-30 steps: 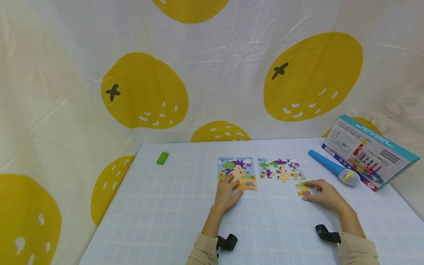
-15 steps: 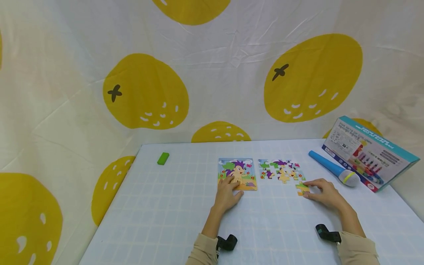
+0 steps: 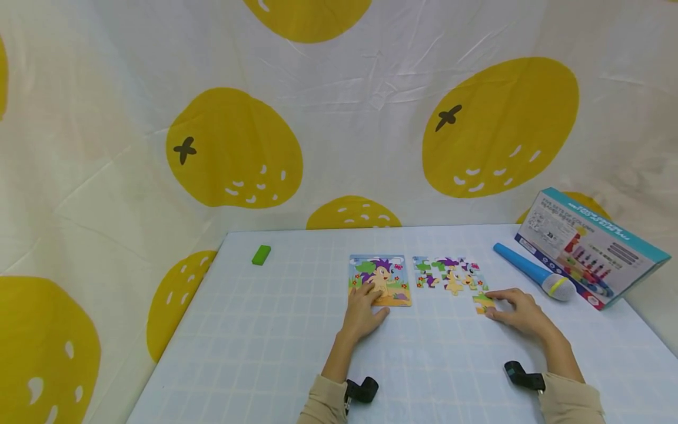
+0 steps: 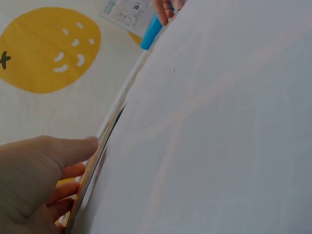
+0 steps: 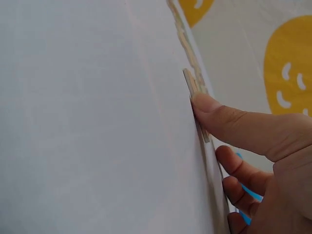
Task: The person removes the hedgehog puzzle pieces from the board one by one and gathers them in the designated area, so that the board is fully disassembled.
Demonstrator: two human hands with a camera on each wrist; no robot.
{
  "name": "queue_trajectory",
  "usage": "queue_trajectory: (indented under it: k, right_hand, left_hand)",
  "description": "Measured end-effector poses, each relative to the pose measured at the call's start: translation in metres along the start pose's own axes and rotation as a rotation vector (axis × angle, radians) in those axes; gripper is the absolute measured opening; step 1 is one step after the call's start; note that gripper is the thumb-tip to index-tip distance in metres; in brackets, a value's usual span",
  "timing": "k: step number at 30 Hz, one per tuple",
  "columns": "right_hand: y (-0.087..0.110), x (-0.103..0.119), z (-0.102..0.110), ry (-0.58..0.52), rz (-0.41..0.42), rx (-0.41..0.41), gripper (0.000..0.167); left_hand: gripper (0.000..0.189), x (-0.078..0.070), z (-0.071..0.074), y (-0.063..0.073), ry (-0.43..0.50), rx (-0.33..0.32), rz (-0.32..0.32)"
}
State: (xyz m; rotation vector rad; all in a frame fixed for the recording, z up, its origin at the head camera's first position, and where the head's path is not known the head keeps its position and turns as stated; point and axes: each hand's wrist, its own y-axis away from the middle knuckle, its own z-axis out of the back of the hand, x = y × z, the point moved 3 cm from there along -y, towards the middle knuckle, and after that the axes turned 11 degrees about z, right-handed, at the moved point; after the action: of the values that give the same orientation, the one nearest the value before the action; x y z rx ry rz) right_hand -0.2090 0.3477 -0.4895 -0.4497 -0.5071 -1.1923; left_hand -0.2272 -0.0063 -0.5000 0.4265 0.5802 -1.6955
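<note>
My left hand (image 3: 362, 312) rests on the lower left of a square picture card (image 3: 397, 268) showing a purple-haired hedgehog. Its fingers lie over the card, hiding part of the picture, and its thumb is by the lower edge. Right of the card, several jigsaw pieces (image 3: 452, 277) with a matching picture lie partly joined, with gaps among them. Below their right end, my right hand (image 3: 521, 313) pinches a yellow-green puzzle piece (image 3: 481, 303) between thumb and index finger. In the right wrist view, that piece (image 5: 188, 80) appears edge-on under the thumb, flat at the tabletop.
A blue toy microphone (image 3: 529, 265) lies beyond my right hand, beside a leaning printed box (image 3: 588, 247) at the back right. A small green block (image 3: 261, 255) sits far left on the white checked tablecloth (image 3: 249, 341). A fruit-patterned cloth (image 3: 365, 135) hangs behind.
My right thumb has shifted slightly at the puzzle piece's near edge. My left hand stays on the card. The whole head view has moved down a little.
</note>
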Motion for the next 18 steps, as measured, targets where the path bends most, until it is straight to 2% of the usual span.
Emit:
queue_trajectory:
  k: [4, 9, 14, 18]
  right_hand:
    - [0.002, -0.001, -0.001, -0.042, -0.024, -0.021, 0.059]
    - [0.005, 0.000, -0.001, -0.047, -0.036, -0.090, 0.060]
    - [0.000, 0.014, -0.002, -0.069, -0.017, -0.184, 0.056]
    - [-0.016, 0.034, -0.006, -0.103, 0.031, -0.227, 0.052]
  left_hand:
    - [0.047, 0.003, 0.002, 0.000, 0.066, 0.007, 0.013]
    - [0.044, 0.006, 0.007, 0.003, 0.143, -0.019, 0.019]
    - [0.041, 0.013, 0.012, 0.004, 0.109, -0.011, 0.031]
    - [0.044, 0.017, 0.016, 0.002, 0.084, 0.022, 0.046]
